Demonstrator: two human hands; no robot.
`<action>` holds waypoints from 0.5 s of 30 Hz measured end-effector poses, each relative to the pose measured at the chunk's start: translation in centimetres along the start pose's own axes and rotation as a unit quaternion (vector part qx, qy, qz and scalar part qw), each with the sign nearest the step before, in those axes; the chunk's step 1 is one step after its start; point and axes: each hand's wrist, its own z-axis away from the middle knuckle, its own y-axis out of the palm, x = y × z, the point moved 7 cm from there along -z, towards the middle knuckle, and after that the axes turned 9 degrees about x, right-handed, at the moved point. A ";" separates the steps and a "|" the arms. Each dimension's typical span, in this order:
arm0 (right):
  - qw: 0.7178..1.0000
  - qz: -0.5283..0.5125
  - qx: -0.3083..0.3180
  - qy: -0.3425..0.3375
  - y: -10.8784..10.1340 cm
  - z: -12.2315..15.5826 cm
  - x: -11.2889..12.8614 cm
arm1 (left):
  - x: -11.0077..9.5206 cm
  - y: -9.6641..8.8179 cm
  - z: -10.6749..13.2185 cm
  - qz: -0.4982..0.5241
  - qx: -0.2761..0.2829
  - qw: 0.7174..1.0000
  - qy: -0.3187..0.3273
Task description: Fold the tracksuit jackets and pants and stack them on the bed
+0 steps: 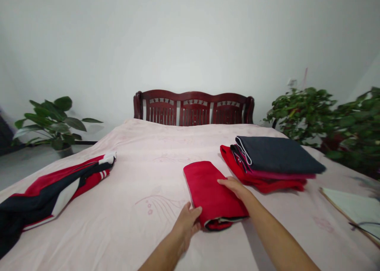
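A red garment [209, 188], folded into a thick bundle with a dark inner layer showing at its near end, lies on the pink bedsheet [142, 231]. My left hand [188, 222] grips its near left edge, thumb on top and the other fingers low at the side. Across from it, my right hand [235, 187] holds the right edge; its thumb rests on the red cloth and most of its fingers are hidden. Just beyond my right hand sits a stack of folded clothes, with a dark navy garment [279, 154] on top and a bright red one [267, 186] at the bottom.
An unfolded navy, red and white jacket [68, 192] stretches along the bed's left side. At the right edge lies a pale flat item [353, 209] with a brown border. A dark wooden seat back [194, 108] stands behind the bed, with potted plants [56, 120] on both sides.
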 end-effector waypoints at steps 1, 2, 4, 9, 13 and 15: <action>0.999 -0.019 0.028 0.012 0.4 0.6 -0.2 | -0.5 0.1 -0.2 0.008 0.019 1.000 0.005; 0.997 -0.043 0.058 0.029 0.9 1.2 -0.5 | -1.0 0.0 -0.3 0.014 0.045 0.999 0.008; 0.982 -0.133 0.112 0.069 2.3 2.7 -1.2 | -2.2 -0.8 -0.1 0.008 0.085 0.996 0.014; 0.923 -0.345 0.128 0.111 6.0 5.8 -1.7 | -4.7 -5.0 1.5 -0.122 0.045 0.991 0.013; 0.902 -0.400 0.147 0.073 7.6 6.6 0.0 | -4.7 -6.9 2.8 -0.187 -0.009 0.982 0.020; 0.879 -0.440 0.157 0.098 8.2 6.8 0.0 | -4.5 -7.5 3.1 -0.212 -0.034 0.976 0.023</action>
